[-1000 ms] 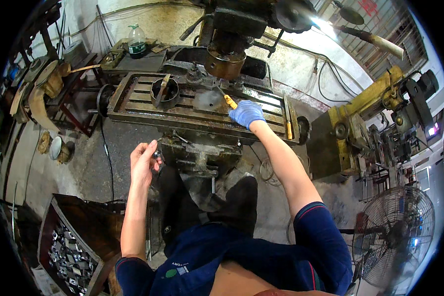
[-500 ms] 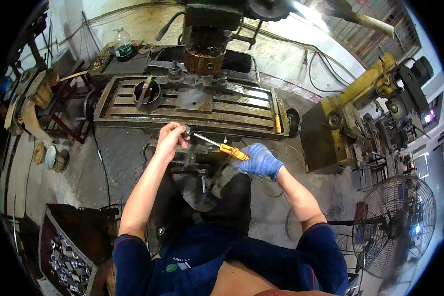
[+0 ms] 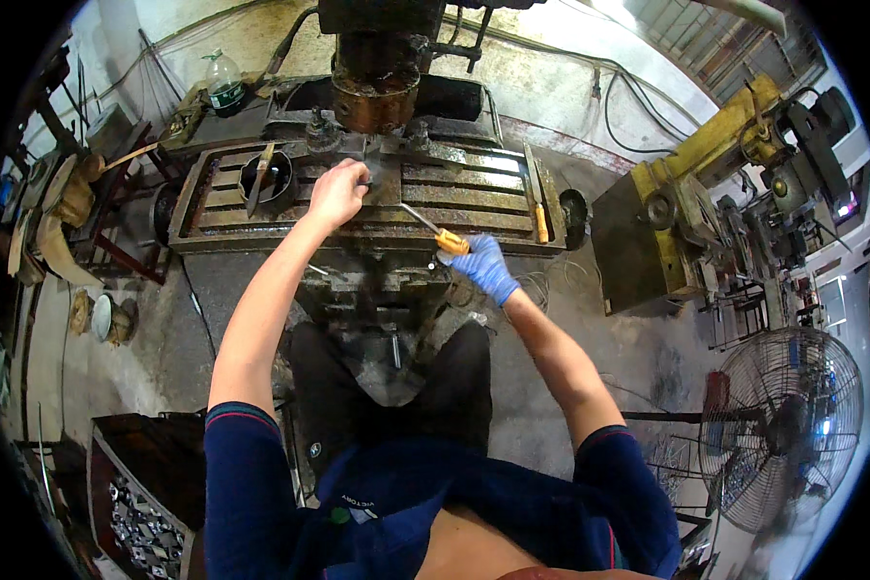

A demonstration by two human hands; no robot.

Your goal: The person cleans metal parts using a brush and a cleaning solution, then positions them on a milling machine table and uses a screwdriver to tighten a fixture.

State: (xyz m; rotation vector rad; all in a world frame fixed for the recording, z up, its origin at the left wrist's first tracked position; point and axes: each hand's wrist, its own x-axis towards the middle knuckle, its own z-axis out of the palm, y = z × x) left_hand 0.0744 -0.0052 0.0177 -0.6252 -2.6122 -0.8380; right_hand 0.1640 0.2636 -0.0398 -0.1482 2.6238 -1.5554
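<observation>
My bare left hand (image 3: 338,195) is over the front of the slotted machine table (image 3: 261,228), near the block under the spindle. Its fingers are closed on a small dark metal part (image 3: 365,183), mostly hidden by them. My right hand (image 3: 486,270), in a blue knitted glove, grips the yellow handle of a screwdriver (image 3: 451,242). The metal shaft points up and left toward the left hand, its tip apart from the part. The machine's spindle head (image 3: 377,97) stands just beyond my left hand.
On the table are a round pot (image 3: 278,184) with a brush across it and a long yellow-handled tool (image 3: 540,222) at the right. A crate of metal pieces (image 3: 145,532) is lower left, a fan (image 3: 778,430) lower right. A yellow machine (image 3: 648,227) stands at right.
My left hand has moved forward with the part, from in front of the table to over it. My right hand has also moved forward, and the screwdriver tip has come away from the part.
</observation>
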